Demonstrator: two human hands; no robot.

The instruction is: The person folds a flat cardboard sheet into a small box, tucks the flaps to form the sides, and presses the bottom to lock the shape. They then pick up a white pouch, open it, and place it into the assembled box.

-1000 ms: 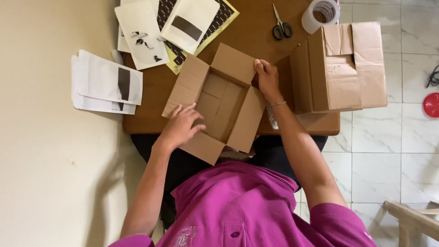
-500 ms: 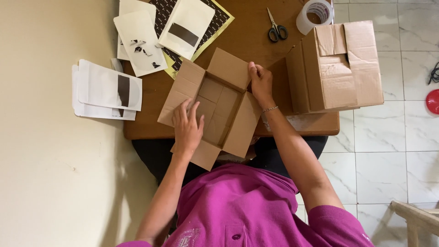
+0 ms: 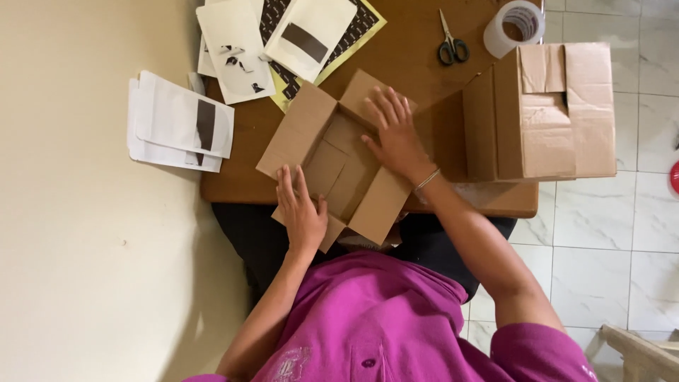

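Our left hand (image 3: 303,212) and right hand (image 3: 395,131), fingers spread wide, press flat on the open box's (image 3: 339,159) flaps.

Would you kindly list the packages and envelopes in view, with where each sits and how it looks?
Open box: brown cardboard, table centre, flaps out, both hands on it.
Closed box: larger, brown, at the table's right end.
White envelopes: stacked at left edge, dark stripe.
Pale mailers: top, dark patches, on a patterned sheet.
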